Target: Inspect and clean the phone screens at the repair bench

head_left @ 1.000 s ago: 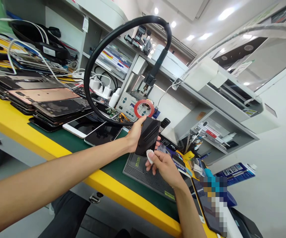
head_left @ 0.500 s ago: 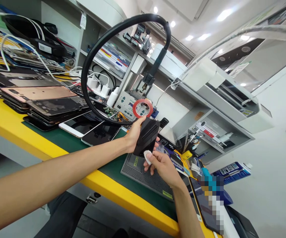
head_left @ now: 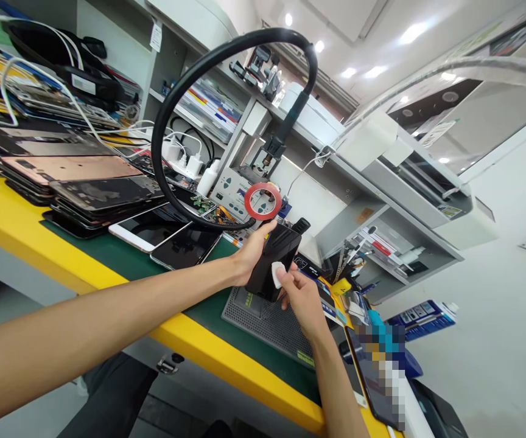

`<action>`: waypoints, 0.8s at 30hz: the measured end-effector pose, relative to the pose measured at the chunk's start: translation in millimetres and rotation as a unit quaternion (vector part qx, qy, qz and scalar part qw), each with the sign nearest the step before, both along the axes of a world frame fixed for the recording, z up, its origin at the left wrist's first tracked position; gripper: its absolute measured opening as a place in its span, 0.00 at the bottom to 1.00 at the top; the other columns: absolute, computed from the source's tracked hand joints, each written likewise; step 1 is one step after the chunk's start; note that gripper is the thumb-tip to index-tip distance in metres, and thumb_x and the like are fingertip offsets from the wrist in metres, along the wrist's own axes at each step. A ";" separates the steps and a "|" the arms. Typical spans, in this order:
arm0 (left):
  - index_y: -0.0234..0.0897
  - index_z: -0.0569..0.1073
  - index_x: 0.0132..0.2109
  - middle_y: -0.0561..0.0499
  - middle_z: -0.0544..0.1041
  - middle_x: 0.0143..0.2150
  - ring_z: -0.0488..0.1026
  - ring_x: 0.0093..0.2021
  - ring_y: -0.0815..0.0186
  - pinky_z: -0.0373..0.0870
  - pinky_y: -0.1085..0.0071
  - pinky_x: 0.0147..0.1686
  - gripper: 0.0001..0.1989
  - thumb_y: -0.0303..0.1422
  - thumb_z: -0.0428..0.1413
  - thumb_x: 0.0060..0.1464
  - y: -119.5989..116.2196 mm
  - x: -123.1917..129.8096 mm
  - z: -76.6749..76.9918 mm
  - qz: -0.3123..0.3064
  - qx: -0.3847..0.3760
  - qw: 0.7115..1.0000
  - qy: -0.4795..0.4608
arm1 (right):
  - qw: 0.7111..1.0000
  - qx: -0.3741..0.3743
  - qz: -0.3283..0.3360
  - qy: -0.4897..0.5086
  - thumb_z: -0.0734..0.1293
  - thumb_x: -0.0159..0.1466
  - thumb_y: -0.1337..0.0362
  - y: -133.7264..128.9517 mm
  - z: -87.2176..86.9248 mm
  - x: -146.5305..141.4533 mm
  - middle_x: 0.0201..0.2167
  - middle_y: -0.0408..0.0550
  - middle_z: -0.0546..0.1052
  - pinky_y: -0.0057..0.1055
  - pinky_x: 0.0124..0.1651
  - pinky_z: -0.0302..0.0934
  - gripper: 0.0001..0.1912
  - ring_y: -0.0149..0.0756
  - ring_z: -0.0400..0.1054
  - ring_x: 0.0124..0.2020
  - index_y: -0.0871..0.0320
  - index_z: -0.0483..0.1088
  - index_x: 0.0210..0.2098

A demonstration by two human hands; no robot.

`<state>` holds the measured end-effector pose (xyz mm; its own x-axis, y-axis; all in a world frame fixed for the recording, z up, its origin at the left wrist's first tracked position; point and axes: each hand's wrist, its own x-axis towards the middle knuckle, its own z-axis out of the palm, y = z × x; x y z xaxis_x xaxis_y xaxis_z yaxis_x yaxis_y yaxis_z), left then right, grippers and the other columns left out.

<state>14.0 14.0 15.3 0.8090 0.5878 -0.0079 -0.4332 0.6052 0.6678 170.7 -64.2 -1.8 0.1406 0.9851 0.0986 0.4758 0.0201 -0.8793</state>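
My left hand (head_left: 247, 258) grips a black smartphone (head_left: 266, 267) along its left edge, with the thumb near the top. The phone is held tilted above a grey perforated mat (head_left: 267, 325), its glossy dark face toward me. Between the thumb and fingers of my right hand (head_left: 302, 295) is a small white wipe (head_left: 277, 275), which lies against the lower right part of the phone's face. Some right fingers are hidden behind the phone's edge.
Stacks of phone screens (head_left: 94, 194) cover the bench's left side, beside a white-framed phone (head_left: 148, 225). A thick black cable (head_left: 156, 134) loops above the bench. Behind the phone is a red tape roll (head_left: 263, 201). Another dark phone (head_left: 372, 377) lies at the right.
The wipe in my right hand has moved up along the phone's face from its bottom edge. My left hand and the phone have shifted slightly right and down.
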 end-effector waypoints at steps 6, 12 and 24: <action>0.32 0.75 0.34 0.43 0.77 0.25 0.74 0.23 0.61 0.71 0.67 0.25 0.32 0.59 0.45 0.57 -4.2 3.4 -2.8 -0.029 0.035 0.999 0.001 | 0.995 0.057 -0.074 0.032 0.70 0.59 0.40 1.4 3.8 -0.1 0.18 0.41 0.70 0.22 0.20 0.55 0.27 0.24 0.60 0.16 0.61 0.69 0.28; 0.30 0.77 0.38 0.38 0.79 0.32 0.78 0.29 0.56 0.75 0.63 0.31 0.39 0.63 0.41 0.56 -6.2 7.2 -6.6 -0.095 0.072 0.992 0.029 | 0.985 0.086 -0.119 0.091 0.70 0.57 0.39 -2.5 12.8 -1.7 0.17 0.41 0.69 0.25 0.20 0.54 0.28 0.28 0.65 0.16 0.59 0.67 0.25; 0.29 0.79 0.33 0.40 0.77 0.29 0.74 0.24 0.62 0.78 0.60 0.34 0.42 0.64 0.39 0.55 -15.3 5.7 -4.1 -0.116 0.122 0.984 0.065 | 0.976 0.112 -0.165 0.092 0.69 0.58 0.38 -4.8 15.8 4.6 0.19 0.42 0.69 0.29 0.20 0.56 0.27 0.30 0.62 0.16 0.58 0.68 0.27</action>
